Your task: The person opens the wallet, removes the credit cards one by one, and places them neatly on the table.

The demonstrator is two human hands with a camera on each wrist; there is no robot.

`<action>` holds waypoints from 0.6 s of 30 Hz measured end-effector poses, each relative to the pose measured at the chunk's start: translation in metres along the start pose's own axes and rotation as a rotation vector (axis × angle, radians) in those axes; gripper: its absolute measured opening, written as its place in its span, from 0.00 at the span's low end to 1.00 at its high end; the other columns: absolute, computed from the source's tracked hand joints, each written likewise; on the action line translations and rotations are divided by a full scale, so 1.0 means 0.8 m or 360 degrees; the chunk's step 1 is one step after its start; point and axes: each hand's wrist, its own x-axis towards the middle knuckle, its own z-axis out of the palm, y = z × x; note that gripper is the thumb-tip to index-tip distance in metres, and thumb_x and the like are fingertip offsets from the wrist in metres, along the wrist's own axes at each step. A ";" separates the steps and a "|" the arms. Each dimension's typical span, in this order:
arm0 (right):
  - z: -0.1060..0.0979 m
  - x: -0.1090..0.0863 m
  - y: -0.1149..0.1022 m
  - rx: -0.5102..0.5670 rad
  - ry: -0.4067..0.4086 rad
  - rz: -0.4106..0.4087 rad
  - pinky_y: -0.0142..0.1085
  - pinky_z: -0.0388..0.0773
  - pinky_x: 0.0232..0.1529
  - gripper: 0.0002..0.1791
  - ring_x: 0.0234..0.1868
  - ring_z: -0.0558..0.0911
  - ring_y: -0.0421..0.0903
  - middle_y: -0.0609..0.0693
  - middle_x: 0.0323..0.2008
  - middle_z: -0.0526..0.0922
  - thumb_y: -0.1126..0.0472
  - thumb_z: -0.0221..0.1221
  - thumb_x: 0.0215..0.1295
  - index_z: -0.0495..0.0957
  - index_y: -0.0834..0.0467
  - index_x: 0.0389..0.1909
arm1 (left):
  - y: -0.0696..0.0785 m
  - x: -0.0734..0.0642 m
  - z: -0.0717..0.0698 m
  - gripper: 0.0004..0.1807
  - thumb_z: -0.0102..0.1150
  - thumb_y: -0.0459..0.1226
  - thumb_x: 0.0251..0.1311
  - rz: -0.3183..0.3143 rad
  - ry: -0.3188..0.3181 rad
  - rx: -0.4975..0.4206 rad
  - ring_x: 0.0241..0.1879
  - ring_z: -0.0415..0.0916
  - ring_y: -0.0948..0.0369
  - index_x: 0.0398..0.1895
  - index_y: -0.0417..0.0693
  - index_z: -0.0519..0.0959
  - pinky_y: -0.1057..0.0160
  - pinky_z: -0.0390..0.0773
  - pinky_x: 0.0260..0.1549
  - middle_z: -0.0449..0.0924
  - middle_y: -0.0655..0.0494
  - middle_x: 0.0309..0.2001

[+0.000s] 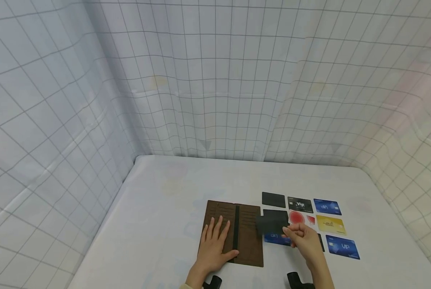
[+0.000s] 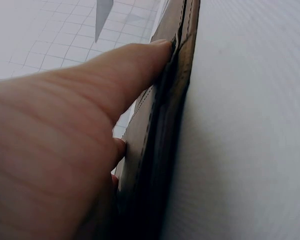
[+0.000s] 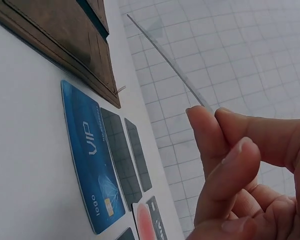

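A brown wallet (image 1: 251, 249) lies spread open on the white table, a dark band running down its middle. My left hand (image 1: 213, 247) rests flat on its left half, fingers spread and the thumb reaching to the band. In my right hand (image 1: 303, 239) a black card (image 1: 272, 224) is pinched by one corner between thumb and fingertip. The card is held up beside the wallet's right edge, overlapping other cards in the head view. Seen edge-on in the right wrist view, the held card (image 3: 170, 62) shows as a thin line above the table.
Right of the wallet, cards lie in rows: a black card (image 1: 273, 199), a black Vip card (image 1: 300, 204), blue cards (image 1: 342, 246), a yellow card (image 1: 331, 224) and a red-and-white card (image 1: 296, 217). A blue VIP card (image 3: 92, 155) lies nearest the wallet's corner. White gridded curtains (image 1: 215, 80) surround the table.
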 end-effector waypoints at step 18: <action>-0.013 -0.027 0.040 -0.0016 -0.0012 0.0181 0.34 0.68 0.20 0.12 0.19 0.72 0.46 0.54 0.25 0.84 0.61 0.64 0.60 0.76 0.67 0.35 | -0.001 0.000 0.001 0.47 0.54 0.62 0.57 -0.0009 0.0008 -0.0030 0.70 0.39 0.40 0.72 0.43 0.58 0.40 0.40 0.64 0.47 0.39 0.72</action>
